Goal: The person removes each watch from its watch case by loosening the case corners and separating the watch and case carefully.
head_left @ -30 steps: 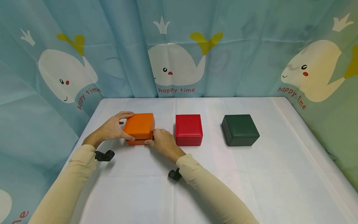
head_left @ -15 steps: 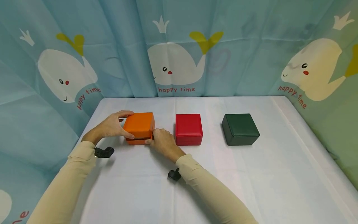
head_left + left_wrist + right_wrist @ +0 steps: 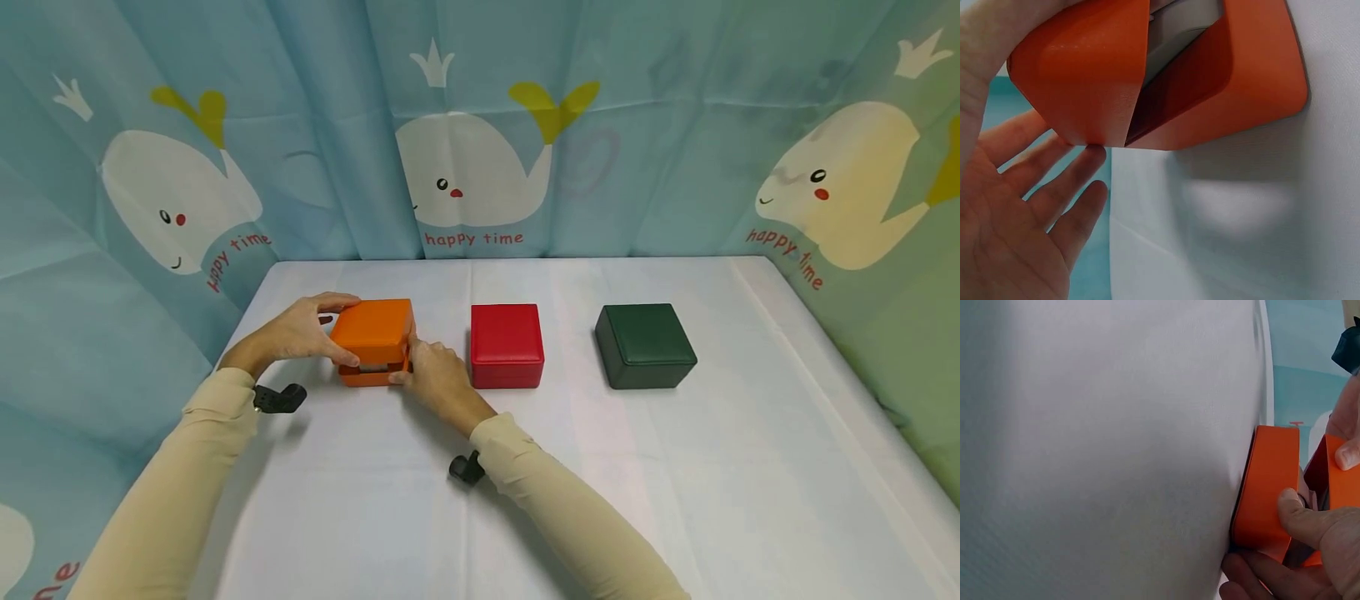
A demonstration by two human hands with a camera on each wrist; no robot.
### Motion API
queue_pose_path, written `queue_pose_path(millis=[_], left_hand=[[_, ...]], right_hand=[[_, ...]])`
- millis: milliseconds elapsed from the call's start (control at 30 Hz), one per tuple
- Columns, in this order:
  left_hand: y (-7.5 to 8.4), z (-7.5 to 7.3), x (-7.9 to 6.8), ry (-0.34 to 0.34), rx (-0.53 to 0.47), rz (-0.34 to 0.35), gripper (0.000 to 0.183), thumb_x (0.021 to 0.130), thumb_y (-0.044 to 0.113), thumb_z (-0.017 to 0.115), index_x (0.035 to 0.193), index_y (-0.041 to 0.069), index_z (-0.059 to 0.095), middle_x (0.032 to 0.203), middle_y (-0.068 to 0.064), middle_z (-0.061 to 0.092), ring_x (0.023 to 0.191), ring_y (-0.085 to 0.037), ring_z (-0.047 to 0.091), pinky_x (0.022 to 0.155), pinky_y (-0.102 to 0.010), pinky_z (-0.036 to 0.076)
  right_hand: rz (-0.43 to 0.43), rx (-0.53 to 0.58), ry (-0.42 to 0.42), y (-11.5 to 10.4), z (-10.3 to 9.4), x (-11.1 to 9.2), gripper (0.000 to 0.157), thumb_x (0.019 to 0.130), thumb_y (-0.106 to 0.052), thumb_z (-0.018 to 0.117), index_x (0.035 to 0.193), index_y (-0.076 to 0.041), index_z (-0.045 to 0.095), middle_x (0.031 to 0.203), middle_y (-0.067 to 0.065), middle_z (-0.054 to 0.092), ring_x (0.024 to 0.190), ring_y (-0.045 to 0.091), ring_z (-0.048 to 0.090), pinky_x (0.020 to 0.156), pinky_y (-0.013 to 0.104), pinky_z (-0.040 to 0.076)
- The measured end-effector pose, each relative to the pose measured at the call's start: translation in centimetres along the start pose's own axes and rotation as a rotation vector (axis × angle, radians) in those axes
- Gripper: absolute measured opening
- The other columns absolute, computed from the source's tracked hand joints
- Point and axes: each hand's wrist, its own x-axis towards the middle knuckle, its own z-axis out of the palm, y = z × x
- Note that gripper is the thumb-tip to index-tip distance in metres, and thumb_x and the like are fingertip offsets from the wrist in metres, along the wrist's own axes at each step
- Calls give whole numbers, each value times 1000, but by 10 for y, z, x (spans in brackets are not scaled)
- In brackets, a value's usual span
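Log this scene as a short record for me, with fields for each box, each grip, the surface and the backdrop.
Orange box: left in row, partly open; lid raised at front
Red box: middle, closed
Dark green box: right, closed
Left grip: holds the lid
Right grip: holds the base
Contents: pale lining or item showing, unclear which
Surface: white tablecloth
Backdrop: blue whale-print curtain

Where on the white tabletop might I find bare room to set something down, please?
The widest bare patch of tabletop lies in front of the green box, right of the right sleeve. The gap between that box and the red box is bare too. It is crowded at the orange box, held by the left hand and right hand.
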Motion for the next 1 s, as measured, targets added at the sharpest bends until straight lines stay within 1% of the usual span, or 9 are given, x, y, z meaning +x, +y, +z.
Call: queue_pose_path(millis=[100, 167, 200, 367, 533, 633, 700, 800, 1000], left_hand=[[0, -1, 1, -5, -14, -2, 97, 72, 23, 95, 150, -2, 44, 154, -22, 39, 138, -43, 37, 113, -60, 29], [0, -2, 1, -6, -19, -3, 96, 72, 22, 95, 150, -3, 44, 154, -22, 39, 138, -43, 37, 113, -60, 29], [0, -2, 1, -7, -23, -7, 96, 72, 22, 95, 150, -2, 44, 154, -22, 39, 137, -43, 37, 113, -60, 29], [0, -3, 1, -8, -48, -8, 93, 73, 21, 94, 149, -2, 45, 154, -22, 39, 136, -42, 39, 112, -60, 30], [0, -3, 1, -5, -60, -6, 92, 74, 20, 93, 149, -2, 46, 155, -23, 37, 137, -43, 40, 112, -59, 31], [0, -4, 1, -9, -69, -22, 92, 74, 20, 93, 151, -1, 45, 156, -23, 36, 136, -44, 40, 110, -58, 36], [0, -5, 1, -12, -78, -43, 92, 75, 21, 93, 151, 2, 46, 155, -23, 37, 135, -45, 41, 106, -57, 40], [-1, -7, 0, -17, -79, -78, 91, 75, 23, 92, 152, 5, 47, 155, -22, 38, 133, -46, 42, 102, -56, 45], [-1, -11, 2, -30, -69, -97, 91, 75, 27, 92, 152, 7, 47, 154, -21, 41, 136, -45, 40, 104, -59, 41]], right_hand=[[-5, -11, -5, 0, 0, 0, 44, 85, -41, 82, 107, -6, 66, 74, 2, 62, 70, 20, 64, 62, 30, 51], [-5, -23, -13, -1, -1, 0, 38, 86, -40, 82, 98, -8, 66, 71, 2, 62, 68, 19, 63, 60, 30, 50], [-10, -38, -14, -1, 0, 0, 37, 86, -40, 81, 98, -8, 67, 73, 3, 64, 68, 19, 64, 60, 31, 51], [-48, -139, -17, -3, 2, 1, 36, 90, -41, 77, 102, -8, 69, 84, 6, 71, 73, 21, 67, 62, 34, 55], [-74, -223, -9, -4, 7, 2, 38, 93, -40, 74, 105, -5, 75, 86, 7, 71, 78, 21, 67, 66, 36, 58], [-73, -244, 1, -3, 9, 2, 41, 93, -40, 73, 112, -4, 75, 89, 7, 72, 81, 22, 68, 69, 37, 58], [-75, -242, 0, -4, 9, 2, 42, 93, -40, 74, 113, -3, 74, 89, 8, 72, 81, 22, 68, 70, 37, 58], [-88, -244, 5, -5, 9, 2, 49, 93, -40, 74, 122, -2, 71, 90, 9, 73, 80, 23, 69, 70, 37, 58], [-95, -256, 10, -6, 8, 2, 51, 93, -40, 74, 126, -1, 69, 90, 9, 73, 81, 22, 69, 69, 36, 58]])
